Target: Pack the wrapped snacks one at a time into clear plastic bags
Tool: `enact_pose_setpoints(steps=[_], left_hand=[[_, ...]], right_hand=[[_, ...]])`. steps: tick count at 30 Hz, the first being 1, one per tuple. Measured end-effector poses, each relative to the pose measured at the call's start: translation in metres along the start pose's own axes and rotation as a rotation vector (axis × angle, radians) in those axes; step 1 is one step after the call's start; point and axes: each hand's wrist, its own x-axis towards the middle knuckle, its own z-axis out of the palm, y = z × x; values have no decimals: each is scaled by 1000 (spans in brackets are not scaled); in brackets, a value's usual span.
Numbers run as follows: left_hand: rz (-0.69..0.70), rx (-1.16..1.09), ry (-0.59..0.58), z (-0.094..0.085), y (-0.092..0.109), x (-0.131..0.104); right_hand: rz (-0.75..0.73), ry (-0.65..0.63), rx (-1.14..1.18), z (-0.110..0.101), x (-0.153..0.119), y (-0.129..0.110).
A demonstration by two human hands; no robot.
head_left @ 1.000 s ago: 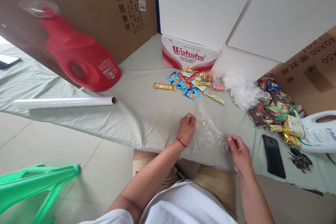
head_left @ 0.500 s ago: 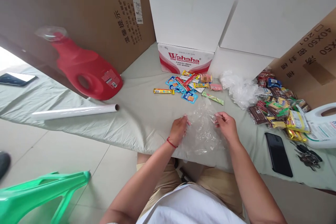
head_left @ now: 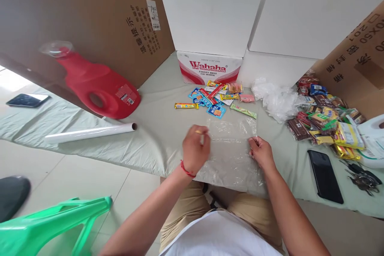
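Note:
A clear plastic bag (head_left: 229, 152) lies spread out flat near the table's front edge. Its right edge is pinched by my right hand (head_left: 260, 151). At the bag's left side is my left hand (head_left: 195, 147), fingers curled and slightly blurred; whether they hold the film is hidden. Beyond the bag lies a small pile of snacks, with blue packets (head_left: 216, 111), a red stick pack (head_left: 216, 91) and a pink packet (head_left: 247, 98). A green stick pack (head_left: 243, 111) rests just behind the bag, and a yellow one (head_left: 186, 105) lies to the left.
Crumpled clear bags (head_left: 277, 102) and heaped snacks (head_left: 325, 118) are on the right, near a black phone (head_left: 325, 177), keys (head_left: 364, 178) and a white jug (head_left: 373, 144). Leftward are a red jug (head_left: 103, 86) and a white roll (head_left: 90, 133). Boxes, including a Wahaha carton (head_left: 210, 68), stand behind.
The clear bag, bunched up between both hands before, now lies flatter and wider. My left hand has shifted slightly left and turned its back upward; my right hand has moved slightly nearer to me.

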Motion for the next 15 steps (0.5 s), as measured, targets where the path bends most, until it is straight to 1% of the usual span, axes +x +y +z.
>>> enact_pose_setpoints(steps=[1, 2, 3, 5, 7, 9, 11, 13, 14, 15], left_hand=[[118, 41, -121, 7, 8, -1], [199, 99, -234, 16, 13, 0], [242, 164, -328, 26, 15, 3], [249, 280, -467, 48, 7, 9], [209, 373, -555, 68, -10, 16], [205, 424, -583, 81, -25, 19], [211, 440, -570, 88, -32, 19], [208, 433, -549, 92, -33, 19], [210, 425, -545, 93, -32, 19], [217, 414, -544, 93, -31, 20]], right_hand=[[-17, -10, -21, 1, 1, 0], [-30, -19, -32, 2, 2, 0], [-39, -23, -32, 1, 3, 0], [-34, -7, -11, -3, 8, 3], [-8, 46, 17, -15, 15, 7], [-13, 159, -18, -32, 21, 13], [-83, 363, -158, -51, 22, 16], [-203, 564, -317, -65, 18, 13], [-268, 609, -365, -69, 15, 9], [-327, 605, -389, -70, 11, 2]])
